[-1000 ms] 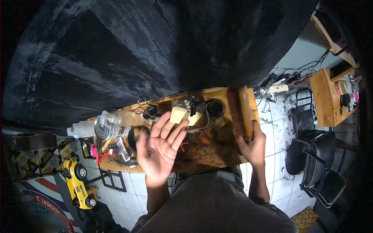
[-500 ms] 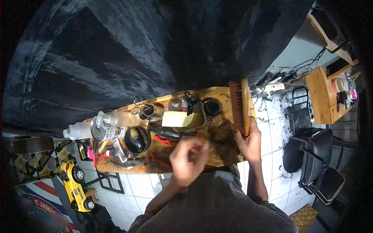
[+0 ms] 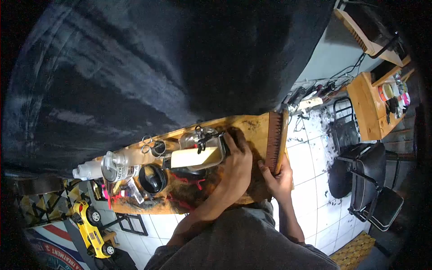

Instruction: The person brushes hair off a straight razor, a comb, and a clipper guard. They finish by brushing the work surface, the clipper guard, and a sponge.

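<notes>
1. A clear container (image 3: 204, 150) stood on the wooden shelf (image 3: 243, 126); a pale yellow block (image 3: 193, 157) lay in it, and dark clips (image 3: 201, 135) hung on its far rim.
2. Left of it sat a round black bowl (image 3: 153, 178); its contents could not be made out.
3. Further left, a spray bottle (image 3: 119, 164) lay on its side, with a second white bottle (image 3: 85, 171) just beyond it.
4. Scissors (image 3: 150, 145) stood in a small holder (image 3: 167, 146) between the spray bottle and the clear container.
5. The left hand (image 3: 236, 168) reached forward across the shelf, back of the hand up, fingers held together and curved down just right of the clear container. Whatever lay beneath them was hidden, so it could not be told whether they gripped anything.
6. The right hand (image 3: 276, 175) was at the shelf's right end, fingers wrapped round the lower end of a long wooden brush (image 3: 275, 139).
7. The brush stood on edge along the shelf's right side, its dark bristles facing left toward the left hand.
8. A dark cape (image 3: 157, 63) filled the view beyond the shelf.
</notes>
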A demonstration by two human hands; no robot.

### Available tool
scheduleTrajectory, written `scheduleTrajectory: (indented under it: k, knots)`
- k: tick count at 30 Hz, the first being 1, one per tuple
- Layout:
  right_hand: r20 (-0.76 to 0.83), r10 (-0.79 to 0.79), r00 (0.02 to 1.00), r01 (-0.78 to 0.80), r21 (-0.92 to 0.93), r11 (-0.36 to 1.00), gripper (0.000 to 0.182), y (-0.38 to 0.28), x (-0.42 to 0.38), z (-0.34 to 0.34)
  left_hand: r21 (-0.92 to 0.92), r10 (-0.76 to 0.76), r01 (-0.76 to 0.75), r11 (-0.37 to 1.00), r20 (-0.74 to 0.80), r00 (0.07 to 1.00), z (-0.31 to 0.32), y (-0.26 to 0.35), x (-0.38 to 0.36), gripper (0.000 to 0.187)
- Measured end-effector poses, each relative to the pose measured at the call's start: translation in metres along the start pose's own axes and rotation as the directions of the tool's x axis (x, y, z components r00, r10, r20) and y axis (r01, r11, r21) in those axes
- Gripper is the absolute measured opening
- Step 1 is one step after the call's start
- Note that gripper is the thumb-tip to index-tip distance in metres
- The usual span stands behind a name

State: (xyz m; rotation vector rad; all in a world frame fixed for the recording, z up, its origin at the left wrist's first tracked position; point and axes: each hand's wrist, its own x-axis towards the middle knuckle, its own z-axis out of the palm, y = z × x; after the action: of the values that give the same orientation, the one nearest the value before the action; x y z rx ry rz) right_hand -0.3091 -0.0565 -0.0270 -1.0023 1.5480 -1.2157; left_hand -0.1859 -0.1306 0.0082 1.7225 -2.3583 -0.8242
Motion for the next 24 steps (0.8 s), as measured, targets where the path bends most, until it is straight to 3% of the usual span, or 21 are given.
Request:
scheduleTrajectory:
  k: [1,2,6,8,11,15,17,18,21,23,24]
  knots:
    - [-0.010,-0.007,1.000,0.007,0.001,1.000,0.038,0.000,0.001,-0.002,0.145,0.073,-0.058,0.988,-0.095,0.993,0.005,-0.002,0.000,0.065]
    - [-0.025,0.020,0.999,-0.021,-0.022,1.000,0.039,0.000,0.000,-0.002,0.233,0.076,-0.052,0.971,-0.097,0.992,0.007,-0.001,-0.003,0.064]
    - [-0.066,0.081,0.994,-0.082,-0.002,0.997,0.042,-0.006,0.004,-0.001,0.247,0.104,-0.093,0.964,-0.032,0.994,0.008,-0.003,-0.008,0.063]
    - [-0.066,0.103,0.993,-0.103,-0.006,0.995,0.041,-0.003,0.005,-0.001,0.241,0.050,-0.034,0.970,-0.061,0.997,0.013,0.000,-0.011,0.061]
    - [-0.193,-0.015,0.981,0.011,-0.026,1.000,0.029,-0.002,0.008,0.001,0.156,0.110,-0.094,0.983,-0.097,0.989,0.017,0.000,-0.009,0.060]
    - [-0.183,0.072,0.980,-0.090,-0.095,0.991,0.026,-0.010,0.008,-0.004,0.077,0.129,-0.120,0.990,-0.124,0.984,0.028,-0.006,-0.004,0.059]
    - [-0.205,0.015,0.979,-0.023,-0.036,0.999,0.027,-0.007,0.006,-0.004,0.263,0.374,-0.305,0.915,-0.274,0.886,0.027,-0.012,-0.002,0.057]
    - [-0.209,0.013,0.978,-0.021,-0.035,0.999,0.027,-0.008,0.004,-0.003,0.263,0.379,-0.310,0.914,-0.273,0.884,0.027,-0.012,-0.004,0.057]
    - [-0.230,0.056,0.971,-0.051,0.029,0.998,0.027,-0.014,-0.004,-0.003,0.191,0.358,-0.309,0.931,-0.333,0.872,0.024,-0.009,-0.012,0.059]
    - [-0.184,0.050,0.982,-0.039,0.067,0.997,0.027,-0.019,-0.011,-0.002,-0.291,0.139,-0.204,0.935,-0.229,0.964,0.023,-0.007,-0.022,0.061]
    - [-0.187,0.046,0.981,-0.035,0.062,0.997,0.027,-0.019,-0.014,-0.001,-0.295,0.143,-0.209,0.932,-0.231,0.962,0.021,-0.006,-0.025,0.061]
